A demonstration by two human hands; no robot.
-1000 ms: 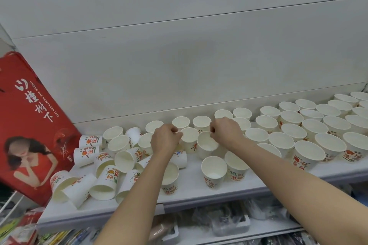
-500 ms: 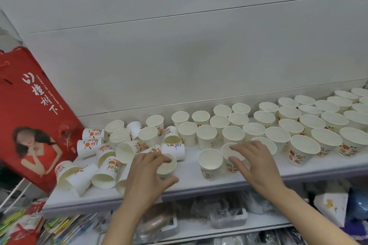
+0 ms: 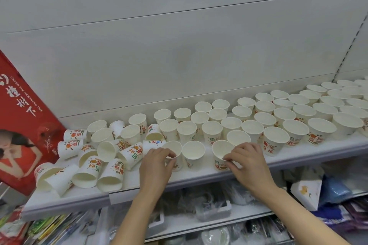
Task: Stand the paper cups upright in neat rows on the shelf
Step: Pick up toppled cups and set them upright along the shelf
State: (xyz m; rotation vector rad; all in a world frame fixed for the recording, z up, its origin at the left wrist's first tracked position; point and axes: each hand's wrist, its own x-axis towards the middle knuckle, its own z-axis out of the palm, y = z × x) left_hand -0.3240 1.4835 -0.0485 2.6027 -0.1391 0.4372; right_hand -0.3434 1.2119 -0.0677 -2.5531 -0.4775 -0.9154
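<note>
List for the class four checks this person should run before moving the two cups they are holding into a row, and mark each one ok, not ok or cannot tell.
1. Left hand grips the rim of its upright cup: ok.
2. Right hand pinches the rim of its upright cup: ok.
3. Loose cup standing between the two held cups is upright: ok.
4. Room in the front row for both cups: cannot tell.
5. Toppled cups at the left end of the shelf already stood up: not ok.
</note>
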